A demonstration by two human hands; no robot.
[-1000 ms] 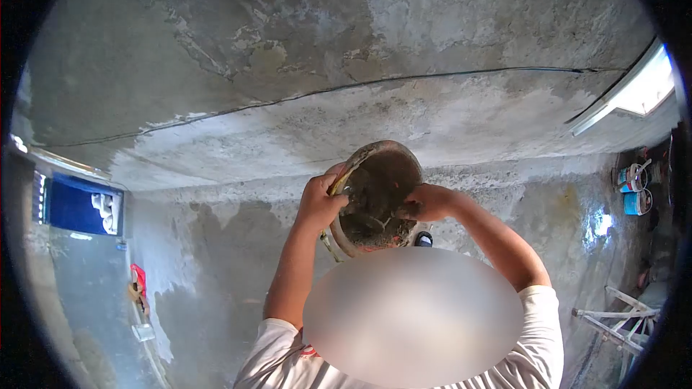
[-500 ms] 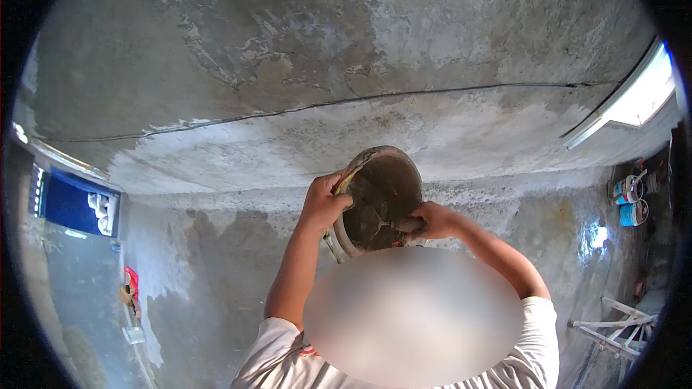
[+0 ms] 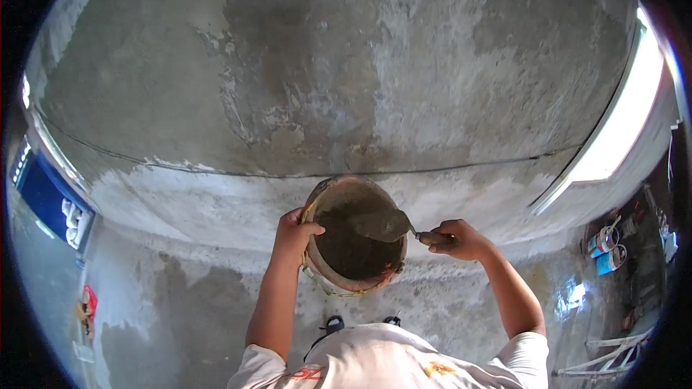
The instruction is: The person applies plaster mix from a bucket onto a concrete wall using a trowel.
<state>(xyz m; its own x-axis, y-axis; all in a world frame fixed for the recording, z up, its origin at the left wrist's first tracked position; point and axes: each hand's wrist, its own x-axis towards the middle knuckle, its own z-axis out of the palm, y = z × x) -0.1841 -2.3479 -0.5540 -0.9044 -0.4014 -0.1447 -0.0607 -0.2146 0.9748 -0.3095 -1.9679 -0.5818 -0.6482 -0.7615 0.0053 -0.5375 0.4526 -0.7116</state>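
Note:
My left hand [image 3: 294, 234] grips the left rim of a round bucket [image 3: 312, 248], its thumb over the edge. Dark wet mortar [image 3: 344, 256] lies inside the bucket. Fingers of my right hand [image 3: 463, 240] wrap round the handle of a trowel [image 3: 386, 225]. The trowel's blade is over the bucket's opening and looks coated with mortar. A cord or wire handle [image 3: 324, 288] hangs along the bucket's lower left side.
Ahead stands a patchy cement wall [image 3: 303, 72] with a dark cable [image 3: 432, 169] across it. A bright window [image 3: 613, 137] is at right. Paint buckets [image 3: 611, 259] and a white metal frame [image 3: 613, 356] stand on the right. A blue door [image 3: 50, 194] is at left.
The trowel's blade has risen from inside the bucket, now tilted over the opening. My right hand has moved right, away from the rim. The view has tilted up toward the wall.

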